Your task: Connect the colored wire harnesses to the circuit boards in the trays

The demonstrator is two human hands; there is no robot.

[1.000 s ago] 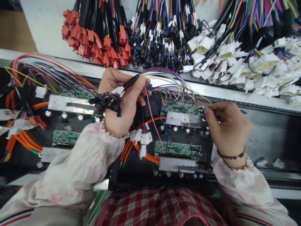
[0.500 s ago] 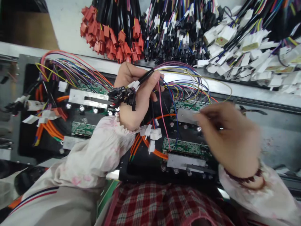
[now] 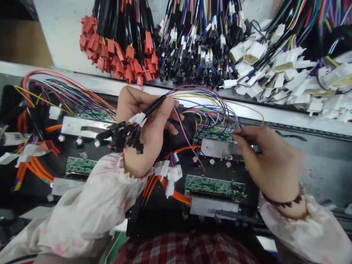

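In my left hand is a wire harness, gripped at its black sleeve between thumb and fingers. Its black connectors with white tags hang over the wrist. From the sleeve, thin coloured wires arch right towards the upper green circuit board. A loose pink wire dangles below the thumb. My right hand, slightly blurred, pinches the end of a blue wire at that board's right end. Its fingers partly hide the wire tip and the board there.
A lower green board and metal plates lie in the black housing. Orange cables and white connectors are at its left. A second wired housing stands further left. Red connectors, black connectors and white connectors hang behind.
The blue wire that hung down beside the pink one is now at my right fingertips, by the upper board. The view has shifted, and my left hand keeps its hold on the harness.
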